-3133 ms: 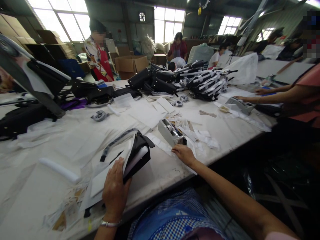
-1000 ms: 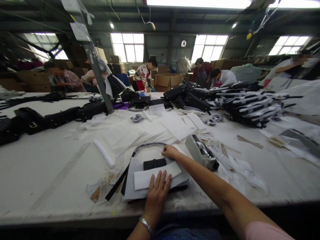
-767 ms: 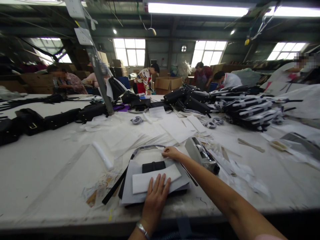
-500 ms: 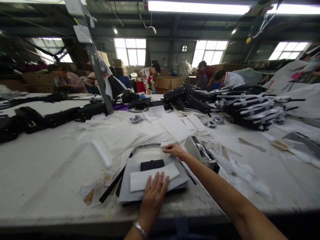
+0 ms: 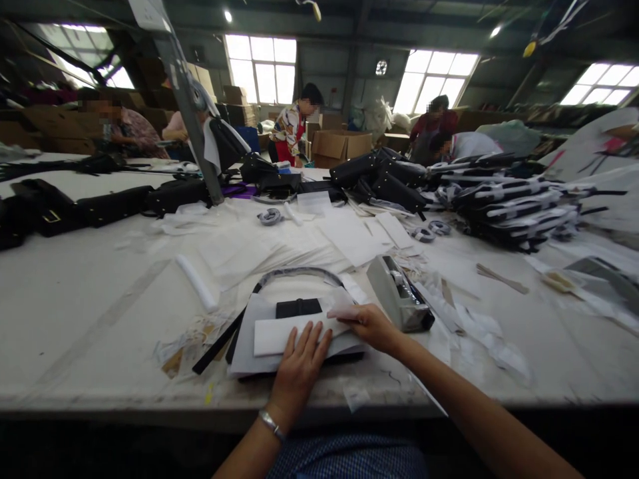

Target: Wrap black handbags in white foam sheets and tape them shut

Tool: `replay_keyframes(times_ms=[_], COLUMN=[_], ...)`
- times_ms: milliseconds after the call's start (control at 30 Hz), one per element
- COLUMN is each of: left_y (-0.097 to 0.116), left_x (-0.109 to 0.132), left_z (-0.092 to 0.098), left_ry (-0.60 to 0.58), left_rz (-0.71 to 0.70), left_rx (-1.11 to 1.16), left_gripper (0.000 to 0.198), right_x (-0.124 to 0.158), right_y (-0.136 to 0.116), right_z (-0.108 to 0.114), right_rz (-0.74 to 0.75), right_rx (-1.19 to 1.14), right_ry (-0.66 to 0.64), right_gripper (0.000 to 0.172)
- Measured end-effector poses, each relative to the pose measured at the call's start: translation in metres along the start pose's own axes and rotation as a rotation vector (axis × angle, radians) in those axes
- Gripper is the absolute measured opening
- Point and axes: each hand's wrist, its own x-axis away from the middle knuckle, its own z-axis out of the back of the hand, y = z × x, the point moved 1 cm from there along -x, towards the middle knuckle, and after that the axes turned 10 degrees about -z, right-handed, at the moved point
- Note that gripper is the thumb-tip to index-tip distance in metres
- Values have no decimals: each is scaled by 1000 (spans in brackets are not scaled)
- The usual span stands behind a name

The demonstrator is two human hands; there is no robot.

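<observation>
A black bag (image 5: pixel 298 308) lies flat near the table's front edge, wrapped in white paper (image 5: pixel 249 349), with a white paper band (image 5: pixel 272 336) across it. Its wrapped strap (image 5: pixel 299 273) arcs behind it. My left hand (image 5: pixel 298 364) rests flat on the band, fingers spread. My right hand (image 5: pixel 372 326) pinches a small white piece of paper or tape (image 5: pixel 342 311) at the band's right end. A grey tape dispenser (image 5: pixel 399 303) stands just right of my right hand.
White sheets (image 5: pixel 349 239), tape rolls (image 5: pixel 270 216) and a paper roll (image 5: pixel 196 283) lie on the white table (image 5: pixel 74 313). Black bags (image 5: pixel 100 203) line the left; striped wrapped bags (image 5: pixel 514 199) pile up at the right. Several other people work at the far side.
My right hand drew back from the strap behind the bag to the band's right end, now pinching a small white piece. My left hand stayed flat on the band.
</observation>
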Motion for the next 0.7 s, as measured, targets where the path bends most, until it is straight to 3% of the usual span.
replay_keyframes(times_ms=[100,200,433,600,700], left_y=[-1,-1,-1,-1,-3], left_x=[-1,-1,0,-1,2], left_z=[2,3,2,6,4], left_ry=[-12,-8,-24,-40,10], left_rz=[10,18,63,8,-32], left_rx=[24,50,92,75,104], left_gripper=[55,55,55,60,64], right_x=[22,38,66,78,86], right_y=[0,3,17,13,6], right_z=[-10,-18,-34,-35,-31], right_rz=[165,276,474,488,496], right_rx=[133,267,475,536,551], right_ry=[-3,23,222,244,242], right_gripper=[50,56,43,38,30])
